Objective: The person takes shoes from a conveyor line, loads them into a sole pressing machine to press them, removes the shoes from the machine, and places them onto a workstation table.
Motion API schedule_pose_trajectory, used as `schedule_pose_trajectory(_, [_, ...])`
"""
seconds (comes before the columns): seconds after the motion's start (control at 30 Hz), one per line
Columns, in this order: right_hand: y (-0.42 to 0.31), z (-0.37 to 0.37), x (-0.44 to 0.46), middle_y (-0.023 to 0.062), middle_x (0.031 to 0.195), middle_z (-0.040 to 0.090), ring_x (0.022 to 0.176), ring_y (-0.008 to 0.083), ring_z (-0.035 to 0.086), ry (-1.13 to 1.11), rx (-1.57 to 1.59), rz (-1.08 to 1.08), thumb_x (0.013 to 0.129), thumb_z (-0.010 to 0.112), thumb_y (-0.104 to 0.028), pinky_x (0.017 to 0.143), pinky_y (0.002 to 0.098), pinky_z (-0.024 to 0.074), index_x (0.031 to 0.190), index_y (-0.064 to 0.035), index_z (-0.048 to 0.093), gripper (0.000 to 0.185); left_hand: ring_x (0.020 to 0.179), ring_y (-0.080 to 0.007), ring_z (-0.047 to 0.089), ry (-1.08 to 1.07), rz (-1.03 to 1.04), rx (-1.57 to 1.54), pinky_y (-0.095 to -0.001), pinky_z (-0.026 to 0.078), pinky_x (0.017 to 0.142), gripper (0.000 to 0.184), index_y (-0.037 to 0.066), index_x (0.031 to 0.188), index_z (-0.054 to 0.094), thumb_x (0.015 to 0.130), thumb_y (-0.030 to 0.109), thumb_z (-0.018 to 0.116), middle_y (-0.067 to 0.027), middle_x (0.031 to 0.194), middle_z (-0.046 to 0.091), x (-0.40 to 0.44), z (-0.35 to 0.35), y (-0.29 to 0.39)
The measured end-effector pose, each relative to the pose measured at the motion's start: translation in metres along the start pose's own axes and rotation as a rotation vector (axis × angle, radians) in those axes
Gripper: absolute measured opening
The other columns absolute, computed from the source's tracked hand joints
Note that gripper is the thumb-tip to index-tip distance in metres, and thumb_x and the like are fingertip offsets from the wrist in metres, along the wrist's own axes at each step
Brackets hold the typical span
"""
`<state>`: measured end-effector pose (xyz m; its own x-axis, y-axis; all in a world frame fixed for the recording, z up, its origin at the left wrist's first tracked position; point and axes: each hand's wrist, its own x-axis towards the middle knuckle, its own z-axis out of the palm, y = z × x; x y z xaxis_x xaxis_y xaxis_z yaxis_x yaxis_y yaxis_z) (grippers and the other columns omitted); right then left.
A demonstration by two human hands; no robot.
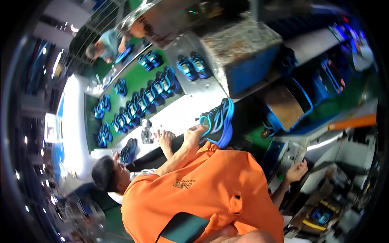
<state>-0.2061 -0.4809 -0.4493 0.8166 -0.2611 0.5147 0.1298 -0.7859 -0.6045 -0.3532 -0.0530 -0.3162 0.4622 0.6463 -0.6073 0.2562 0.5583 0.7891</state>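
My left hand grips the heel and collar of a black sneaker with bright blue trim and a blue sole. The sneaker is held tilted in front of my orange shirt, beside a brightly lit white work surface. My right hand is out to the right, fingers loosely bent and apart, with nothing visible in it. It is nearest to a light-coloured machine or bench part. Another person's hand appears just left of my left forearm, near a small cluttered object on the surface.
Rows of similar sneakers stand on a green belt; a pair sits on grey metal. A dark-haired person is close at left, near a dark sneaker. Another person works across the belt. A blue-sided box and blue-framed seat stand right.
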Motion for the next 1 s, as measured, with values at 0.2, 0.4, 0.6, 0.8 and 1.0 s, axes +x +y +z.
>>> schedule_pose_trajectory(0.2, [-0.068,0.059,0.062,0.0078,0.090,0.062,0.073,0.0179,0.061,-0.069,0.042,-0.023,0.088,0.061,-0.008,0.065,0.0296,0.0492,0.110,-0.0029,0.064,0.023,0.051,-0.0089,0.048,0.289,0.220,-0.088,-0.0239,0.041,0.050,0.016,0.000,0.079,0.066,0.073,0.013,0.075,-0.0008,0.065,0.058,0.110,-0.071,0.036])
schedule_pose_trajectory(0.4, [-0.207,0.144,0.113,0.0112,0.098,0.064,0.083,0.0168,0.063,-0.168,0.303,-0.156,0.089,0.059,-0.004,0.061,0.0271,0.0484,0.104,-0.0012,0.065,0.016,0.057,-0.0120,0.055,0.535,0.464,-0.062,-0.0252,0.044,0.056,0.024,-0.005,0.080,0.067,0.065,0.010,0.079,-0.0052,0.070,0.064,0.293,-0.115,0.080])
schedule_pose_trajectory(0.6, [-0.290,0.159,0.158,0.0099,0.103,0.064,0.087,0.0158,0.063,-0.206,0.224,-0.148,0.091,0.058,-0.004,0.071,0.0249,0.0467,0.105,-0.0023,0.065,0.016,0.080,-0.0429,0.065,0.677,0.557,0.738,-0.0477,0.050,0.075,0.039,-0.003,0.093,0.054,0.071,0.025,0.069,-0.0244,0.081,0.066,0.400,-0.084,0.087])
schedule_pose_trajectory(0.8, [-0.414,0.153,0.229,0.0104,0.101,0.064,0.088,0.0152,0.061,-0.096,0.306,-0.460,0.092,0.057,-0.002,0.077,0.0265,0.0493,0.101,0.0013,0.064,0.012,0.077,-0.0407,0.064,0.512,0.553,0.652,-0.0459,0.049,0.069,0.046,0.002,0.103,0.051,0.072,0.029,0.073,-0.0232,0.084,0.065,0.394,-0.090,0.063])
schedule_pose_trajectory(1.0, [-0.581,0.185,0.319,0.0040,0.090,0.065,0.077,0.0113,0.060,-0.127,0.479,-0.800,0.080,0.064,0.003,0.068,0.0228,0.0480,0.095,-0.0025,0.066,0.015,0.094,-0.0384,0.062,0.466,0.579,0.629,-0.0438,0.048,0.081,0.064,-0.001,0.127,0.049,0.076,0.028,0.073,-0.0277,0.108,0.061,0.357,-0.082,0.019])
